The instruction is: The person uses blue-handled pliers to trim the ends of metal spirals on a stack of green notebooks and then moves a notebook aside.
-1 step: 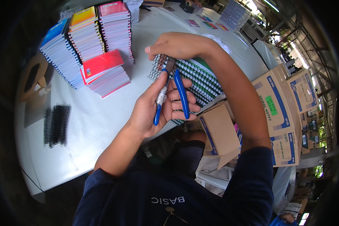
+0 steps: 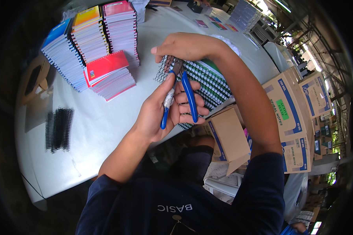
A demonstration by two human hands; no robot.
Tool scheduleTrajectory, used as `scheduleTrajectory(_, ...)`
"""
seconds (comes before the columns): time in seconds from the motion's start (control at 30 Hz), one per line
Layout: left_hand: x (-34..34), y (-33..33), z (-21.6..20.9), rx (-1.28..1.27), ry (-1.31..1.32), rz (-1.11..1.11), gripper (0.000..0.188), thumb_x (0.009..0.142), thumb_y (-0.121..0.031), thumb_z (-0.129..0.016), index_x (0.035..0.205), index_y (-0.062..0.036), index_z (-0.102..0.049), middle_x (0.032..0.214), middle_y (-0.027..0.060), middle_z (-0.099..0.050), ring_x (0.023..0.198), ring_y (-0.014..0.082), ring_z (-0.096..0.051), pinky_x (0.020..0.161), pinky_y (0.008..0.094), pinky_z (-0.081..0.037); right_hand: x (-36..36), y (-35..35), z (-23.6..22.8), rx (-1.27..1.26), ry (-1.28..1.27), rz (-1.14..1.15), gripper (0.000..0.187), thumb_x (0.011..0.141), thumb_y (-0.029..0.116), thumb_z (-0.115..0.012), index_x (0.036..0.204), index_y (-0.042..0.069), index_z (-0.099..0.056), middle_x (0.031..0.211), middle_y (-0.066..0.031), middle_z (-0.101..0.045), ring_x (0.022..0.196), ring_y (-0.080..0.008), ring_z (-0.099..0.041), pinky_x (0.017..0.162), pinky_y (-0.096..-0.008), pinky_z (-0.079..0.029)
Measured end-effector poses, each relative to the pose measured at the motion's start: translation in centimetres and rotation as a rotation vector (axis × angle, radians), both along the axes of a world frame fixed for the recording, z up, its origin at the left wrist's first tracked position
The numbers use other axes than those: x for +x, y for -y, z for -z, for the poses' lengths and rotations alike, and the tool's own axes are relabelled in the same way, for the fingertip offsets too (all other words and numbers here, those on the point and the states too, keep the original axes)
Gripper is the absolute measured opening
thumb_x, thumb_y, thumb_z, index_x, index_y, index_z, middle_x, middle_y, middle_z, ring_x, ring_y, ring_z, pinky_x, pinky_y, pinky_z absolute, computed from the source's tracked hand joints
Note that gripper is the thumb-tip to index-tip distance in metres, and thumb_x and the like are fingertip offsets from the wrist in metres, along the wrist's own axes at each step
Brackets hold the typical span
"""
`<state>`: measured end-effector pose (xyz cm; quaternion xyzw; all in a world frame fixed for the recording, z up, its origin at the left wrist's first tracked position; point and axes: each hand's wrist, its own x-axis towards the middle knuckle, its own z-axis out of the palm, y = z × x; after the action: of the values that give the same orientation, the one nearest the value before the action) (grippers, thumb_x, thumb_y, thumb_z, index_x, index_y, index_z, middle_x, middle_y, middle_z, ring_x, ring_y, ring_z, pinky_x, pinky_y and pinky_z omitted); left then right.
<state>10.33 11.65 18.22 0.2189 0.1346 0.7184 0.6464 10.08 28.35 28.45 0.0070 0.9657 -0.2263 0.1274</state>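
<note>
My left hand (image 2: 145,109) holds a pair of wire cutters (image 2: 190,98) with blue handles, one wrapped in white tape. The handles are spread, my thumb along the taped one and my fingers around the other. Its dark metal jaws point away from me, at the ends of black spiral coils (image 2: 161,72). Over those ends bends my right hand (image 2: 186,45), its thumb on the near-left side and its fingers partly seen through the wire. The coils belong to a stack of green-covered spiral notebooks (image 2: 211,84) at the table edge. The exact cutting point is hidden.
Tall stacks of blue (image 2: 64,55), yellow (image 2: 90,39) and pink notebooks (image 2: 121,35) stand at the back left, a red notebook (image 2: 108,64) before them. Loose black coils (image 2: 59,129) lie on the white table (image 2: 106,129). Cardboard boxes (image 2: 282,105) stand at right; an opened carton (image 2: 229,133) sits below the edge.
</note>
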Motion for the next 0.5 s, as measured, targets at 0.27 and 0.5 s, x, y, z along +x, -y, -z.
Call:
scheduleTrajectory(0.27,-0.1,-0.3,0.7,0.075,0.128,0.034,0.054,0.097,-0.051,-0.029,0.107,-0.0026,-0.051,0.079,0.0100,-0.057,0.068,0.0236,-0.062,0.061,0.0380,-0.055,0.1,-0.2,0.1,0.093,0.086,-0.022,0.051,0.091,0.044,-0.050,0.095,-0.004,-0.066,0.085,-0.0132,-0.066,0.082,-0.0199,-0.059,0.080,-0.0298,-0.043)
scheduleTrajectory(0.5,-0.2,0.3,1.7,0.064,0.011,0.033,0.057,0.097,-0.052,-0.029,0.109,-0.0003,-0.049,0.080,0.0132,-0.058,0.074,0.0282,-0.064,0.067,0.0409,-0.056,0.2,-0.5,0.2,-0.043,0.031,-0.078,0.048,0.093,0.040,-0.049,0.099,-0.005,-0.066,0.088,-0.0120,-0.067,0.085,-0.0181,-0.060,0.082,-0.0284,-0.044)
